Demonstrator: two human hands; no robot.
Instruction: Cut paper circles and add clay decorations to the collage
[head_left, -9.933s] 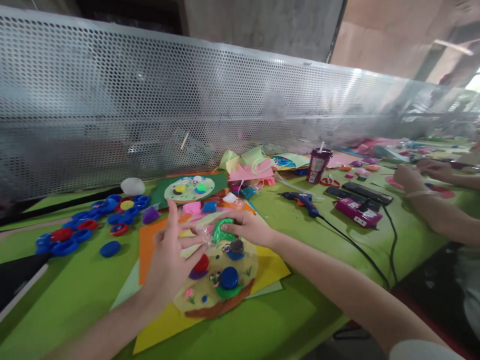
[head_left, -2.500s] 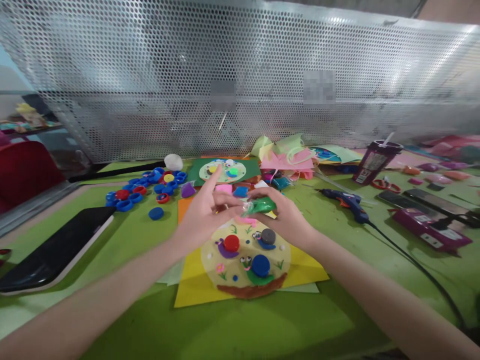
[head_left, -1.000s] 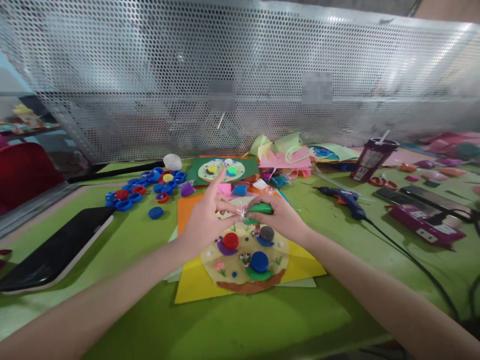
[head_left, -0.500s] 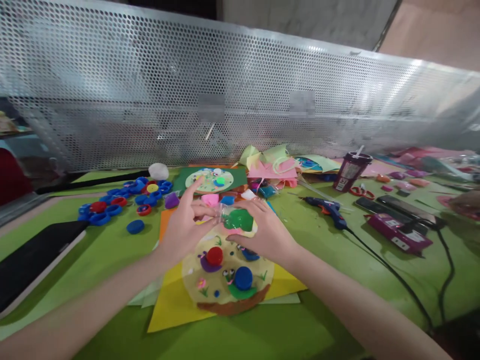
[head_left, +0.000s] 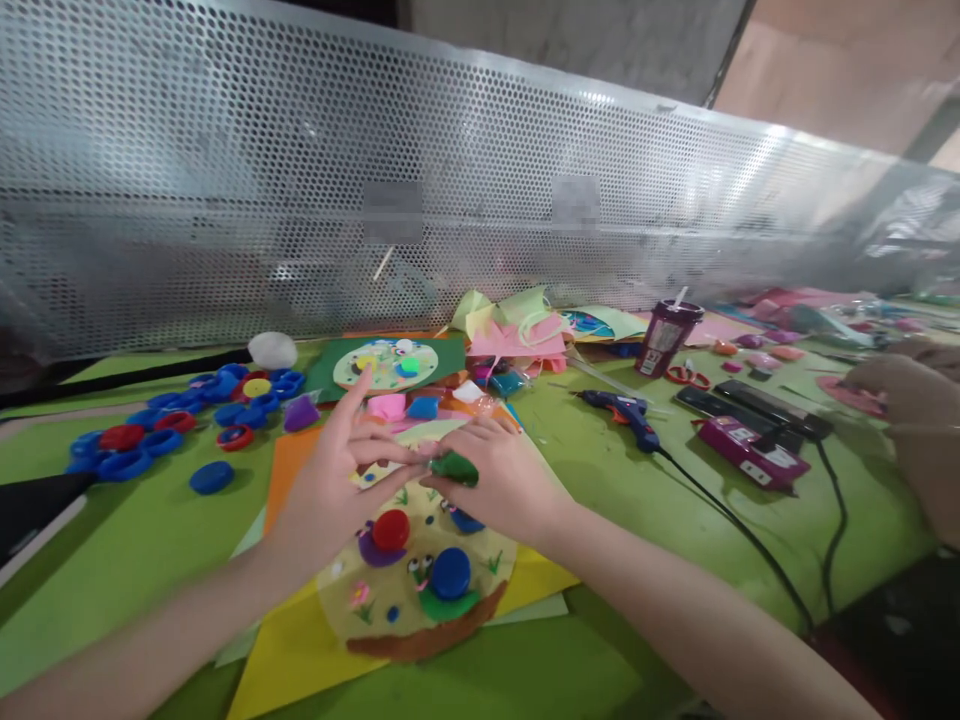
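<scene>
My right hand is closed around a small packet of green modelling clay, partly hidden by its fingers. From the other side, my left hand pinches the packet's edge with thumb and fingers, its index finger stretched upward. Both hands hover over the upper part of a round cream craft picture. On that picture are snails with bottle-cap shells, one a red cap and one a blue cap. Yellow paper lies under it.
Blue and red bottle caps lie to the left. A second round picture rests on green card behind. At right are a glue gun with its cord, a purple cup, scissors and a purple box. Perforated metal panel stands behind.
The view has turned to the right. My right hand's fingers have curled further over the green clay packet, which now shows less. My left hand stays at its edge.
</scene>
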